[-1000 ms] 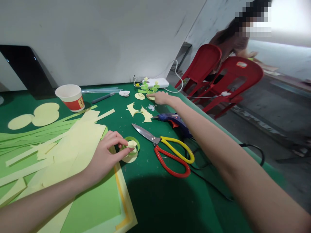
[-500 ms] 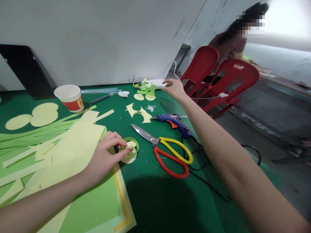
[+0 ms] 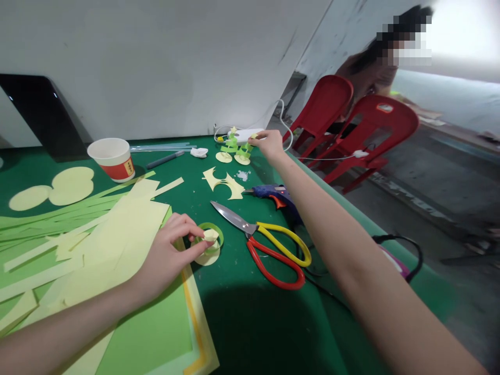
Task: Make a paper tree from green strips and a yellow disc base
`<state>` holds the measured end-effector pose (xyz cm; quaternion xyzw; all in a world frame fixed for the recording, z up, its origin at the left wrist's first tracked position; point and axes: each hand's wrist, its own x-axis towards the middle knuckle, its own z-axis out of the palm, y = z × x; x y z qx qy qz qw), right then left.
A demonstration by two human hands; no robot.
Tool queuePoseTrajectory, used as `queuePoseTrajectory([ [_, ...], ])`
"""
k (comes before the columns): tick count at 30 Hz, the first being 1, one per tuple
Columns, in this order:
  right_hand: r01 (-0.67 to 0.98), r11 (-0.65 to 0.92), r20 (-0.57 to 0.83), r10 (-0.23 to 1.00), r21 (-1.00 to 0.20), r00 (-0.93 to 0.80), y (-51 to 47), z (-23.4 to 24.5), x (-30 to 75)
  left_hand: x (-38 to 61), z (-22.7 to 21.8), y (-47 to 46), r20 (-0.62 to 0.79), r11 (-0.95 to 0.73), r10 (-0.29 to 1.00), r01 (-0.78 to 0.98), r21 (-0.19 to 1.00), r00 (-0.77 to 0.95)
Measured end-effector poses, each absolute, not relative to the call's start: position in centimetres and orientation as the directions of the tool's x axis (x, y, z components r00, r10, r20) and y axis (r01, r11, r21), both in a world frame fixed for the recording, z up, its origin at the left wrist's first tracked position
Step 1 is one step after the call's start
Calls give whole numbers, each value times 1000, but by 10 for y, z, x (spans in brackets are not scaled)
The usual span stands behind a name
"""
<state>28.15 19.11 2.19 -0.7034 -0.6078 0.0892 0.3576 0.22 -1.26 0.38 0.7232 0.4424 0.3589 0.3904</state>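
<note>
My left hand (image 3: 172, 247) pinches the pale yellow top of a small paper spiral ornament (image 3: 209, 258), which has a green curled strip over a round pale yellow base and sits by the edge of the paper stack. At the back of the table, my right hand (image 3: 270, 147) has its fingertips closed on the yellow top of another such paper ornament (image 3: 242, 159), drawing its green spiral upward at a tilt. Beside that one stands a third spiral ornament (image 3: 224, 157) with a star on top. Scissors (image 3: 247, 227) with red and yellow handles lie open between my hands.
A blue glue gun (image 3: 273, 192) lies partly under my right forearm. Pale yellow scraps (image 3: 234, 187), a paper cup (image 3: 117, 161), a pen (image 3: 166, 159) and a power strip (image 3: 240, 136) are around. Paper strips and sheets (image 3: 128, 229) cover the left. A person sits beyond red chairs (image 3: 371, 130).
My right hand has moved left and closed on the top of the rear ornament, whose spiral now leans toward it. My left hand stays on its ornament.
</note>
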Motion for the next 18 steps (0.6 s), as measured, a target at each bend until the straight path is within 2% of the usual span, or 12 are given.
queuePoseTrajectory([
  [5, 677, 145, 380, 900, -721, 211, 169, 38, 284, 2, 4, -12, 171, -305, 916, 356, 883, 362],
  [11, 545, 336, 439, 896, -768, 66, 112, 60, 282, 3, 5, -11, 192, -322, 916, 356, 877, 353],
  [15, 527, 361, 430, 903, -770, 10, 76, 68, 275, 2, 5, -11, 202, -330, 914, 356, 874, 352],
  [18, 611, 274, 346, 938, -743, 1, 59, 74, 265, 1, 4, -10, 211, -339, 912, 357, 870, 352],
])
